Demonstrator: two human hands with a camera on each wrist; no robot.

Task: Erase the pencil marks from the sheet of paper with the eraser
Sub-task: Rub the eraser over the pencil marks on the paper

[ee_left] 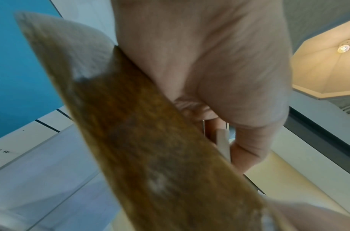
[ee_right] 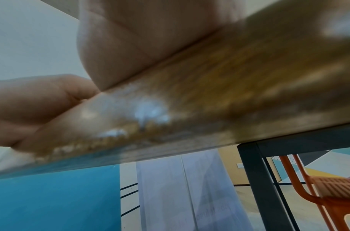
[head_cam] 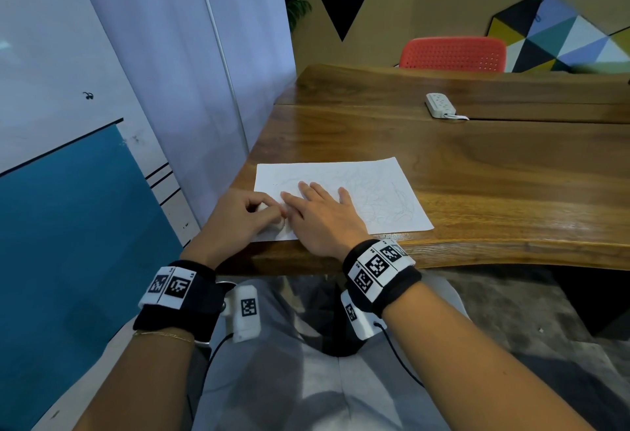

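Note:
A white sheet of paper (head_cam: 368,188) lies near the front left corner of the wooden table (head_cam: 494,174). Faint pencil scribbles (head_cam: 395,203) cover its right half. My left hand (head_cam: 269,213) sits curled at the sheet's near left corner and pinches a small white eraser (head_cam: 279,225) against the paper. The fingers hide most of the eraser. My right hand (head_cam: 315,200) lies flat on the sheet beside it, fingers straight and spread, pressing the paper down. In the left wrist view a pale eraser (ee_left: 222,140) shows between the curled fingers. The right wrist view shows only the palm heel (ee_right: 140,39) on the table edge (ee_right: 229,96).
A white power strip (head_cam: 440,105) lies at the back of the table. A red chair (head_cam: 451,54) stands behind the table. A white and blue wall panel (head_cam: 85,174) runs close along the left. A dark table leg (ee_right: 257,179) stands under the edge.

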